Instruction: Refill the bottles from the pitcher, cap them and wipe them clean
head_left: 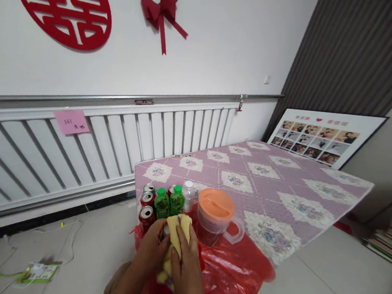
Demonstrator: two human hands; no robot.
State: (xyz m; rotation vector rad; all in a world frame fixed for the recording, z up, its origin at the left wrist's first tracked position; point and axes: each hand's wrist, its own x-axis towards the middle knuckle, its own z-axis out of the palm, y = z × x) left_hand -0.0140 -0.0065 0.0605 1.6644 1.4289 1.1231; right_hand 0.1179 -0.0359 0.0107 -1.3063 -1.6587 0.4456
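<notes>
My left hand [153, 248] is closed around a pale, rounded thing, mostly hidden by fingers and cloth; I cannot make out its kind. My right hand [187, 267] presses a yellow cloth [179, 225] against it, fingers bent over the fabric. Just beyond my hands stand two green-capped bottles [162, 204], a clear bottle with a white cap [188, 195] and several drink cans [146, 216] with opened tops. A clear pitcher with an orange lid [216, 206] stands to the right of the cloth. Red plastic sheeting [232, 278] lies under and around these things.
A purple flowered cloth [236, 180] covers the table. Behind it runs a white radiator [169, 135] with a pink note [71, 121]. A framed photo board [320, 137] leans at the back right. A power strip [39, 271] and cables lie on the floor at left.
</notes>
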